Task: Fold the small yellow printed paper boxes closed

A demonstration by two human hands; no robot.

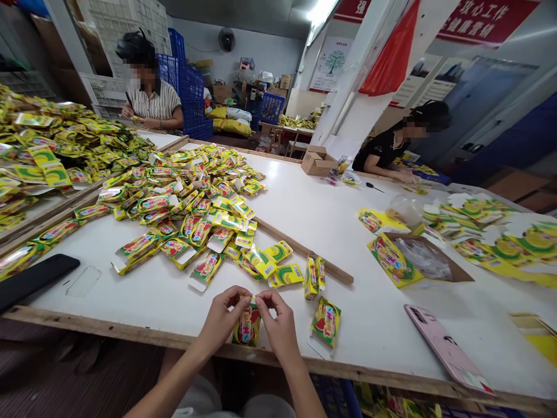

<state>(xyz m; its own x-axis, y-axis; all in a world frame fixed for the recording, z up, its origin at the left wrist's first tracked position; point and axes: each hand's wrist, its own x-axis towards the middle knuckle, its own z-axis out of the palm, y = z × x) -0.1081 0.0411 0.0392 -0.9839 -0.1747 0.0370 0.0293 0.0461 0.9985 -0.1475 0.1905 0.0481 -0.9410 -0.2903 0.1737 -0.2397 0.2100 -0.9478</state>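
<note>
At the front edge of the white table, a small yellow-green printed box (246, 326) stands between my two hands. My left hand (226, 316) pinches its top edge from the left with thumb and forefinger. From the right, my right hand (277, 316) pinches the same top edge. Just to the right lies another such box (326, 322) with a flap out. Two narrow boxes (311, 278) stand a little farther back. Behind my hands spreads a large heap of the same small boxes (195, 203), several with open white flaps.
A wooden strip (322, 267) lies on the table. To the right are a larger open carton (395, 261) with plastic inside, flat cardboard sheets (509, 247) and a pink phone (448, 347). A black phone (39, 280) lies left. Two people sit across the table.
</note>
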